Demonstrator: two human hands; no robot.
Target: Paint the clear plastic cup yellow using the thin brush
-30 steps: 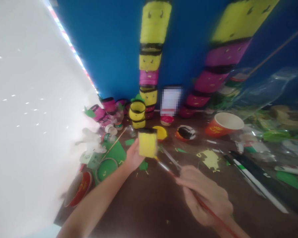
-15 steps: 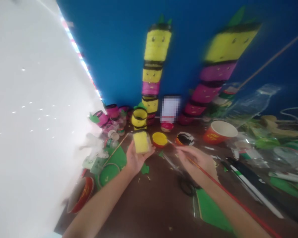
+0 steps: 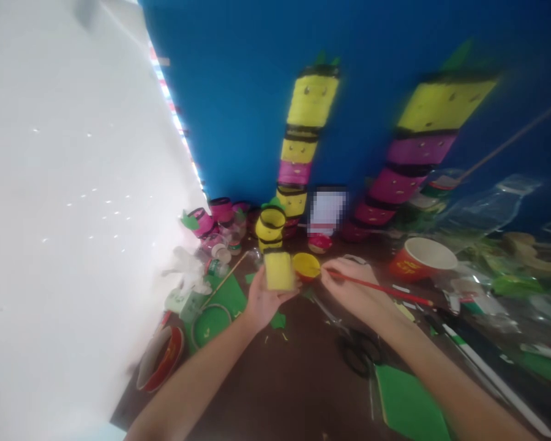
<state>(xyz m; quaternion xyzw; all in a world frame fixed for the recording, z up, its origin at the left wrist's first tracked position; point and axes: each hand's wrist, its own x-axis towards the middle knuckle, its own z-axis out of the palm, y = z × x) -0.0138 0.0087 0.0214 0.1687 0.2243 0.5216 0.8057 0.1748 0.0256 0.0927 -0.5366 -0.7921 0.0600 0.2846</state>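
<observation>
Yellow container [image 3: 279,271] sits upright in the left hand [image 3: 262,300], raised above the brown table [image 3: 294,392], with its flat painted face toward the camera and a dark band along its top edge. The left fingers are curled around it: the hand comes up from below, part of it lies along the container's left side, and fingertips show under the lower right corner. How much of the grip runs behind the container is hidden. The right hand [image 3: 349,283] is closed on a red paintbrush [image 3: 383,286], pinching it near the bristle end while the handle slants back across the wrist toward the right. The bristle end is at the right rim of a cup of yellow paint [image 3: 305,267], just right of the container; blur keeps me from telling whether it touches the paint. A small yellow pot [image 3: 270,225] stands just behind the container, apart from the fingers. Below the right hand lie black-handled scissors [image 3: 359,354] and a green sheet [image 3: 408,401], the latter partly beneath the right forearm. An orange paper cup [image 3: 420,260] stands upright beyond the right hand, to its right.
</observation>
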